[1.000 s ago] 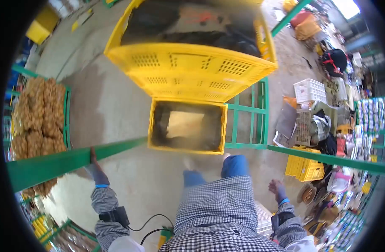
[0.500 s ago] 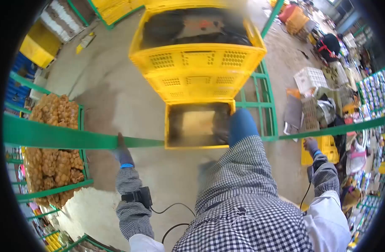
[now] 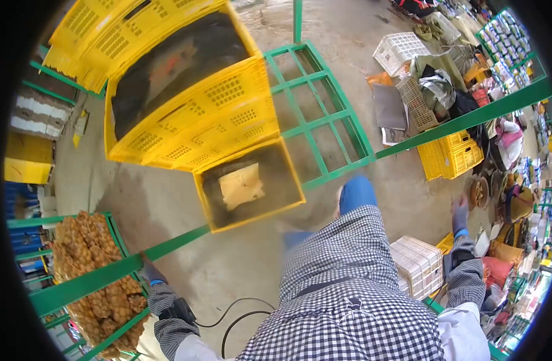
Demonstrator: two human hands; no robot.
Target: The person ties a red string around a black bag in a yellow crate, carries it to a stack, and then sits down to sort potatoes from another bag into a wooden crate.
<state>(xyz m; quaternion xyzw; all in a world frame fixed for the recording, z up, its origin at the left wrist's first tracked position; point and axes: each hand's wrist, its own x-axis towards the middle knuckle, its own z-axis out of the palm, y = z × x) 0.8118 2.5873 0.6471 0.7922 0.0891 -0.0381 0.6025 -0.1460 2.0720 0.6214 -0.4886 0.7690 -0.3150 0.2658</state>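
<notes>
My left hand (image 3: 150, 272), in a dark bluish glove, is at a green metal post (image 3: 176, 245) left of me, its fingers closed round it and partly hidden. My right hand (image 3: 460, 212), gloved the same way, hangs at my side with loosely stretched fingers and nothing in it. In front of me stands a stack of yellow crates (image 3: 212, 111), dark-lined, with reddish content blurred in the top one. Against it sits a lower yellow crate (image 3: 292, 203) holding a pale, torn-edged piece of sheet (image 3: 242, 185). Both stand by a green metal grid base (image 3: 317, 129).
Brown produce in net bags (image 3: 86, 240) fills a green rack at left. To the right are another green post (image 3: 468, 123), yellow crates (image 3: 449, 155), a white crate (image 3: 417, 265) and mixed clutter. My blue-covered foot (image 3: 357, 195) is on the concrete floor.
The view has turned: the crates and grid base have shifted left, and the left post now slants. My left hand stays at the post; my right hand still hangs at my side.
</notes>
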